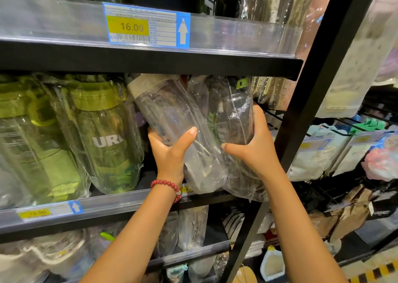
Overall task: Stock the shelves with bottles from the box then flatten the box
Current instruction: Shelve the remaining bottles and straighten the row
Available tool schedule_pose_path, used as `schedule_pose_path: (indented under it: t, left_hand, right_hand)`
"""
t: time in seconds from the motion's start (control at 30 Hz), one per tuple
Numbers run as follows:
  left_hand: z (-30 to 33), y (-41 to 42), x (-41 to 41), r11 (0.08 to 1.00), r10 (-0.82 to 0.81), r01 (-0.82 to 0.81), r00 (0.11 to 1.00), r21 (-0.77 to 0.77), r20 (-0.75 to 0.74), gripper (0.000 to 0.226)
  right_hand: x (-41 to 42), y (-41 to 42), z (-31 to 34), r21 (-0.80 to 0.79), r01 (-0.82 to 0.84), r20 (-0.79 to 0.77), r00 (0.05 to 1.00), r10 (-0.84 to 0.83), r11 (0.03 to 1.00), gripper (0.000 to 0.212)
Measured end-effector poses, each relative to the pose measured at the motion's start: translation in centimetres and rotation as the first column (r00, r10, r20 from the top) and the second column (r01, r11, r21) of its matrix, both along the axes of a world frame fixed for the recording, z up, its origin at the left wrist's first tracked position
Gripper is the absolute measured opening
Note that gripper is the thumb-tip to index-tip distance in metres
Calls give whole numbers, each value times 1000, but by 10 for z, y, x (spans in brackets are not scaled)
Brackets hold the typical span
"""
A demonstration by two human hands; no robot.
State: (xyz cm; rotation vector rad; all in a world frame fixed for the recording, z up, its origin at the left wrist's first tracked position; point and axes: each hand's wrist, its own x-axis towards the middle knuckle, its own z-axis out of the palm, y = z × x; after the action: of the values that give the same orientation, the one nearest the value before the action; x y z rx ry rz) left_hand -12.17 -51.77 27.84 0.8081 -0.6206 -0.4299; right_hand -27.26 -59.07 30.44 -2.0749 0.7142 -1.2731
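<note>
My left hand [170,151] grips a clear bottle [170,112] with a beige lid, wrapped in plastic and tilted to the left at the middle shelf [120,203]. My right hand [256,145] grips a dark bottle [232,110] with green lettering, also bagged, beside it on the right. Both bottles sit partly inside the shelf, their lower ends over its front edge. The box is out of view.
Green bottles [99,132] in plastic bags fill the left of the same shelf. An upper shelf [150,61] carries a 16.00 price tag [146,26]. A black upright post [312,102] stands close on the right. More bagged goods fill the lower shelves and the neighbouring rack.
</note>
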Motion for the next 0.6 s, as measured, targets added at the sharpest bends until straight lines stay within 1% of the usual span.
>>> schedule_pose_path:
  t: [0.1,0.2,0.33,0.43,0.5,0.53,0.6]
  left_hand:
    - [0,1,2,1000,-11,11,1000,1,13,78]
    - [0,2,0,1000,-8,9,1000,-2,22,82]
    - [1,1,-2,1000,20,-20,999,2,26,75]
    - [2,0,-1,1000,13,-13,1000,10,27,75]
    - [2,0,-1,1000,9,-10,1000,21,24,74]
    - [2,0,-1,1000,6,-6,1000,26,21,74]
    - [1,0,-1,999,-2,2,1000,35,19,73]
  right_hand:
    - [-1,1,-1,-3,-14,2,1000,14,1000,85]
    - [0,-3,1,4,-36,-2,999,36,999,80]
    - [3,-6,2,-8,-35,-1,999,35,999,75]
    - [4,-3,0,-61,5,-2,1000,-5,998,73]
    - [3,-4,1,-96,16,-16,1000,-17,995,78]
    - [3,-5,1,-96,13,-18,1000,-15,995,78]
    - [3,-10,2,-77,-2,-16,1000,0,997,71]
